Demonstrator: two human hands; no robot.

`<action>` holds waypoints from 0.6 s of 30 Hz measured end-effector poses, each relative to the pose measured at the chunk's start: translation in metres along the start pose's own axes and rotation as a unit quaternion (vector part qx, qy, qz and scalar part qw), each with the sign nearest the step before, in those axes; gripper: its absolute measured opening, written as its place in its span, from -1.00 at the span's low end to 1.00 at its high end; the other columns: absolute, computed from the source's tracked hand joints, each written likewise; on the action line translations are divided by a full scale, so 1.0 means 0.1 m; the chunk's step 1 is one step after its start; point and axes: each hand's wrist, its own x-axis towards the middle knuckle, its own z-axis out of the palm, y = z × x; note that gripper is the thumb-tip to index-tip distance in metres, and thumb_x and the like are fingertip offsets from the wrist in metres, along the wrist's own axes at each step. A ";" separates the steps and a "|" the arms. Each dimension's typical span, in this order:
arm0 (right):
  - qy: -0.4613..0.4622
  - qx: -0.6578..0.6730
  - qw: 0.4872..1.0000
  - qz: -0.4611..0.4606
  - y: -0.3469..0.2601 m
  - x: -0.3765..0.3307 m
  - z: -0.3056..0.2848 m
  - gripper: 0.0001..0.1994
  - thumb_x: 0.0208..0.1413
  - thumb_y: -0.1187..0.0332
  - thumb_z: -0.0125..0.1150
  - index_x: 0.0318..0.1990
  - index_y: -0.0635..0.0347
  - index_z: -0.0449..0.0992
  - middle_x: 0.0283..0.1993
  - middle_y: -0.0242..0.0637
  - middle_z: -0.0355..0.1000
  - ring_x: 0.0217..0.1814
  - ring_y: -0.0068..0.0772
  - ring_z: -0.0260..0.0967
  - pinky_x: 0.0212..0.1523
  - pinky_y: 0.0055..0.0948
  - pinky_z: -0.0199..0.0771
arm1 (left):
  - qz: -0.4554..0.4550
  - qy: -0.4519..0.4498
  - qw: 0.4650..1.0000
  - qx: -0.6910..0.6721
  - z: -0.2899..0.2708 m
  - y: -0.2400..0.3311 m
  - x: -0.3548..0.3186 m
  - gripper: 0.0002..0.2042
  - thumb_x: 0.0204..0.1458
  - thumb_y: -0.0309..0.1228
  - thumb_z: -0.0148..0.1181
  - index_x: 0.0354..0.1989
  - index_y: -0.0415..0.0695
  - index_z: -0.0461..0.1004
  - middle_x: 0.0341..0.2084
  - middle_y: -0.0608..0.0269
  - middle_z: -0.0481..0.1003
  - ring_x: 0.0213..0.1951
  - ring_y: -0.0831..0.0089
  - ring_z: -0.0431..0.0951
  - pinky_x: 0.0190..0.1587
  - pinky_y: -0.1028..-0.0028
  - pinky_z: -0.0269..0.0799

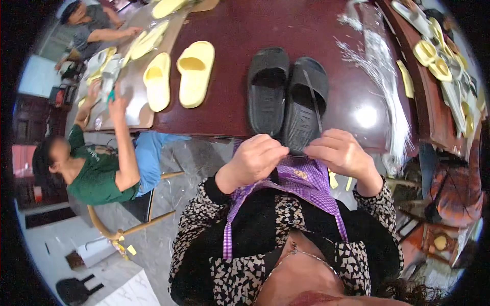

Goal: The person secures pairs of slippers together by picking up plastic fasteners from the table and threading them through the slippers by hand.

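A pair of black slide slippers (268, 92) lies side by side in front of me, heels at the table's near edge. Across the right slipper (309, 102) runs a thin greyish plastic tie (312, 99), its lower end reaching the fingers of my right hand (339, 153), which are pinched together. My left hand (259, 158) is also closed in a pinch, close to the slippers' heels; what it grips, if anything, is too small to make out. Both hands are just over the table edge, above a purple checked apron (301, 178).
A pale yellow slipper pair (196, 76) stands to the left. A bundle of thin clear-white plastic ties (390, 86) lies at right. A co-worker in green (104, 176) sits left; another person (94, 28) works farther off. More slippers (431, 56) lie on the right-hand table.
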 end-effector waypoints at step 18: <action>-0.022 -0.044 0.996 0.070 -0.08 -0.28 0.37 -0.85 -0.20 0.42 0.16 -0.39 0.16 0.46 -0.57 -0.35 0.33 -0.45 -0.31 0.37 -0.45 -0.34 0.37 | -0.070 -0.042 0.996 -0.021 0.22 -0.18 -0.27 -0.82 -0.18 -0.70 0.18 -0.35 -0.27 0.48 -0.48 0.08 0.49 -0.44 0.18 0.49 -0.39 0.35 0.41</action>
